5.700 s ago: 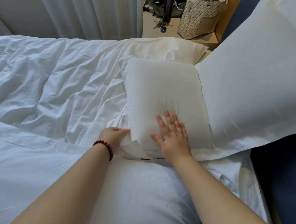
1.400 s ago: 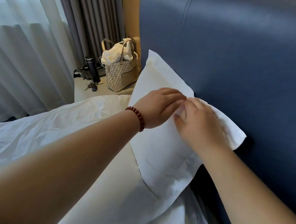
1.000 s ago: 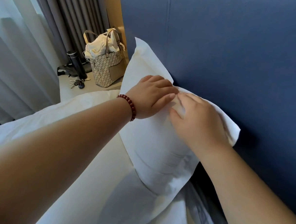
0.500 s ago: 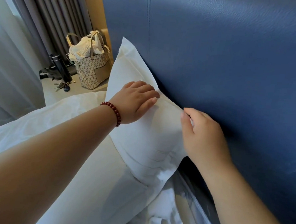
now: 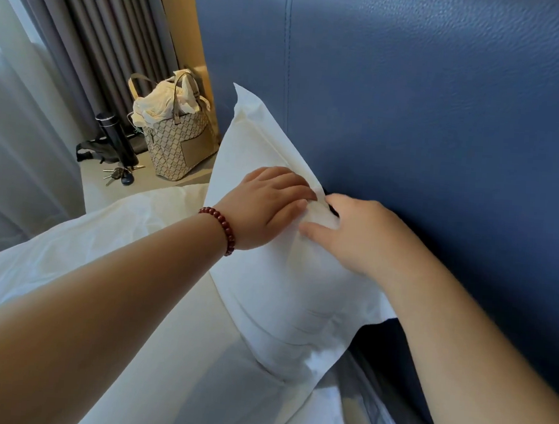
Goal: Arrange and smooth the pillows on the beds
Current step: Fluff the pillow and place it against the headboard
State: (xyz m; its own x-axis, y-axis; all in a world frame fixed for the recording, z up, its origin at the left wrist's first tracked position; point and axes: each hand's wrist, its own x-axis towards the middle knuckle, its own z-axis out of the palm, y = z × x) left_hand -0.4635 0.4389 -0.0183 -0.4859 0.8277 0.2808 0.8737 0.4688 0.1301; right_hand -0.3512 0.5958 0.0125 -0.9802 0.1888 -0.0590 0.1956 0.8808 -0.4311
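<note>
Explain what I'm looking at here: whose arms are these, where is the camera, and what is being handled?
No machine here: a person wears one wide-angle camera on the head, looking forward and down, so both bare arms are their own. The left hand, wearing a red bead bracelet, and the right hand grip the top edge of a white pillow propped on white bedding against the blue headboard. Beyond stand a patterned bag, a dark flask and keys.

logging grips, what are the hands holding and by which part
The pillow, by its top edge against the headboard: left hand pinches the edge flap, right hand grips beside it, thumb in front.
</note>
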